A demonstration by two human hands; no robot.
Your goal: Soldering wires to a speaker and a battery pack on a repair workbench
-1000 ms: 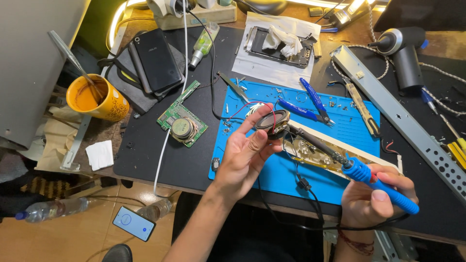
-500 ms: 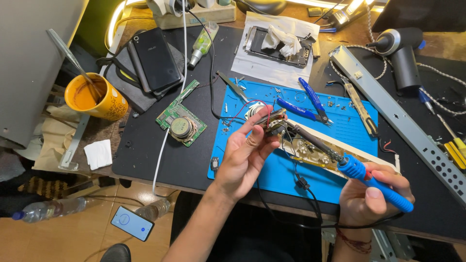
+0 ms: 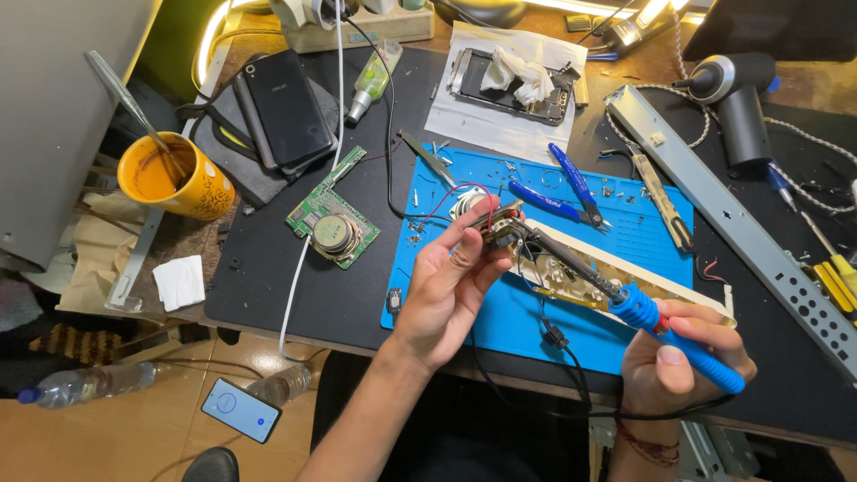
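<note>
1. Mat (image 3: 625,241): blue work mat on the black bench, centre-right, crowded with parts. Anything dropped from the hands would likely land among loose screws and wire, so small bits could get lost.
2. Long board (image 3: 580,277): cream strip board lies on the mat directly under the iron's shaft. If the right hand sags, the hot shaft could touch it and scorch it.
3. Iron (image 3: 665,326): blue-handled soldering iron, tip pointing far-left at the held part. Its cord runs off the near edge below the hands; a snag there could jerk the tip off the joint.
4. Right hand (image 3: 683,366): closed around the iron's handle, near-right corner. The hand looks unsupported in the air, so wobble looks like the main cause of a missed or bridged joint.
5. Left hand (image 3: 451,286): fingers pinched on the small part, held above the mat's left half. Fingertips sit just beside the iron tip, so a slip risks a burn.
6. Cutters (image 3: 571,192): blue pliers lie far of the hands on the mat, apart from the work; low risk.
7. Small part (image 3: 500,219): little board or speaker piece with red wires, in the left fingers, touching or nearly touching the tip; cannot tell which. Long heat could lift pads or melt wire insulation.
</note>
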